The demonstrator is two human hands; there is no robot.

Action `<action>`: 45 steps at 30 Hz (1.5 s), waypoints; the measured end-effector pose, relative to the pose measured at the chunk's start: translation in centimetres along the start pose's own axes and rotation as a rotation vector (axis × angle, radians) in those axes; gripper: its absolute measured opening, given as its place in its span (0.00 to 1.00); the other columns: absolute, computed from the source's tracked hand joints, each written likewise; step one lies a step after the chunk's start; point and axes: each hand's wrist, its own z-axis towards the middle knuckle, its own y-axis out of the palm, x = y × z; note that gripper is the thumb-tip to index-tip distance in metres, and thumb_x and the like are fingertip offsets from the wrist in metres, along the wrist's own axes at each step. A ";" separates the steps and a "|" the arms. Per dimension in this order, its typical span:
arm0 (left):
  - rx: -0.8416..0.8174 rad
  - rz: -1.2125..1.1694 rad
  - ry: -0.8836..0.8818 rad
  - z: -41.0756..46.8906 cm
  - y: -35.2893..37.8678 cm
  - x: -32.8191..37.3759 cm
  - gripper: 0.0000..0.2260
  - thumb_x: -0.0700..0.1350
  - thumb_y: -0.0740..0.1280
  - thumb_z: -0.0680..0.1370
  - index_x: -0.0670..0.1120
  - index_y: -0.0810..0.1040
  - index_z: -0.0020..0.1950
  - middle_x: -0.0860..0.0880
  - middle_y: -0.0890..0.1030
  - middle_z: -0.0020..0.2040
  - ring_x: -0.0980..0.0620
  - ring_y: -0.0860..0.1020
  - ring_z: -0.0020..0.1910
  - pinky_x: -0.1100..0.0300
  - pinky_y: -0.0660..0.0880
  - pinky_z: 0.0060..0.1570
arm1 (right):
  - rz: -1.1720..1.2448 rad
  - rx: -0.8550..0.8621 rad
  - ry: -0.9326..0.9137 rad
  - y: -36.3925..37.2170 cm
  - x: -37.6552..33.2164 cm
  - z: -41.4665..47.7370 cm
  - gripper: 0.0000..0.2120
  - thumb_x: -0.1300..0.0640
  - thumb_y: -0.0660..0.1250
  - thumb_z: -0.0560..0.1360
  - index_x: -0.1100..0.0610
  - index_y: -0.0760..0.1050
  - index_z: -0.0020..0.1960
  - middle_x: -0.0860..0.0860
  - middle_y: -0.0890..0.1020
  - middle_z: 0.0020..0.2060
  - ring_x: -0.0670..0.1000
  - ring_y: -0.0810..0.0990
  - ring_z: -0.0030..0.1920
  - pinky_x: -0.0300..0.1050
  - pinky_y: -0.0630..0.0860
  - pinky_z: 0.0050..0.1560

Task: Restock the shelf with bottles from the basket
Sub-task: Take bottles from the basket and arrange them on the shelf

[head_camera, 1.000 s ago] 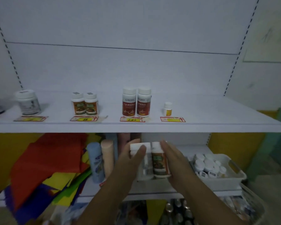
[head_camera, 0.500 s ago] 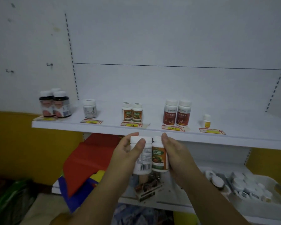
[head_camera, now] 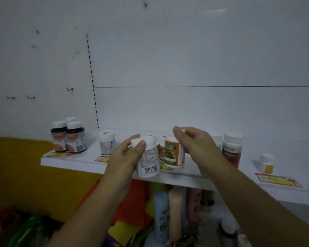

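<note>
— White shelf [head_camera: 75, 162] first: what had changed?
— Both hands had risen from below to its edge. Left hand [head_camera: 127, 157] clasped a barcode bottle [head_camera: 149, 157]; right hand [head_camera: 194, 145] pinched an orange bottle [head_camera: 173, 152] by its cap, likely about to set down.

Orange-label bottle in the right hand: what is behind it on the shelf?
Behind the orange-label bottle only white caps of shelf bottles peek out; the right hand and held bottles cover their labels.
</note>
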 end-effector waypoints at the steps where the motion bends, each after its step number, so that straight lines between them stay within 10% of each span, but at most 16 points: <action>1: 0.017 0.033 0.025 1.3 -0.3 0.8 0.22 0.53 0.71 0.62 0.53 0.79 0.56 0.49 0.84 0.52 0.51 0.83 0.50 0.58 0.79 0.43 | -0.038 0.018 -0.030 -0.1 -0.5 1.8 0.07 0.46 0.67 0.73 0.48 0.78 0.44 0.44 0.84 0.41 0.42 0.83 0.42 0.33 0.77 0.40; 9: 0.105 0.088 0.083 7.3 -4.0 3.9 0.20 0.49 0.65 0.75 0.45 0.73 0.66 0.43 0.78 0.62 0.44 0.77 0.60 0.42 0.70 0.65 | -0.287 -0.017 -0.079 1.3 -1.3 14.2 0.13 0.47 0.68 0.73 0.55 0.76 0.51 0.49 0.80 0.45 0.52 0.79 0.49 0.50 0.78 0.52; 13: 0.095 0.100 0.095 8.7 -5.6 3.4 0.19 0.45 0.65 0.75 0.47 0.73 0.66 0.46 0.79 0.62 0.48 0.77 0.60 0.51 0.74 0.57 | -0.511 -0.063 -0.027 2.1 0.5 17.3 0.12 0.47 0.69 0.72 0.54 0.75 0.48 0.45 0.76 0.39 0.44 0.76 0.40 0.38 0.70 0.35; 23: -0.142 0.045 0.076 14.6 -8.4 2.7 0.21 0.52 0.66 0.67 0.55 0.77 0.60 0.50 0.83 0.51 0.57 0.84 0.45 0.67 0.79 0.35 | -0.662 -0.335 0.340 3.4 3.8 19.3 0.14 0.54 0.73 0.69 0.63 0.80 0.49 0.56 0.83 0.47 0.52 0.83 0.46 0.41 0.81 0.45; 29: -0.204 -0.142 -0.021 16.5 -7.9 1.7 0.22 0.51 0.66 0.66 0.49 0.77 0.59 0.49 0.84 0.50 0.52 0.83 0.49 0.54 0.81 0.44 | -0.752 -0.358 0.427 3.5 5.0 18.2 0.13 0.52 0.74 0.69 0.60 0.80 0.49 0.53 0.84 0.47 0.51 0.82 0.48 0.42 0.80 0.48; 36: -0.355 -0.397 -0.210 17.2 -8.5 3.3 0.22 0.54 0.63 0.68 0.43 0.78 0.57 0.40 0.85 0.47 0.42 0.85 0.44 0.50 0.81 0.37 | -0.434 -0.414 -0.056 8.6 -2.2 16.5 0.18 0.38 0.65 0.69 0.35 0.71 0.59 0.36 0.78 0.57 0.36 0.79 0.52 0.28 0.77 0.44; 41: -0.311 -0.350 -0.154 17.1 -8.7 3.3 0.17 0.55 0.59 0.74 0.44 0.77 0.53 0.40 0.86 0.41 0.39 0.85 0.39 0.50 0.82 0.34 | -0.413 -0.438 -0.120 13.4 -4.4 15.7 0.11 0.51 0.65 0.75 0.48 0.79 0.56 0.47 0.84 0.43 0.43 0.82 0.38 0.35 0.76 0.34; 45: -0.053 -0.066 -0.027 17.5 -10.5 3.2 0.14 0.56 0.59 0.78 0.49 0.78 0.53 0.41 0.85 0.44 0.42 0.84 0.42 0.46 0.81 0.43 | -0.480 -0.461 -0.106 14.4 -4.6 15.6 0.13 0.50 0.63 0.76 0.43 0.78 0.59 0.43 0.84 0.50 0.44 0.83 0.47 0.37 0.81 0.46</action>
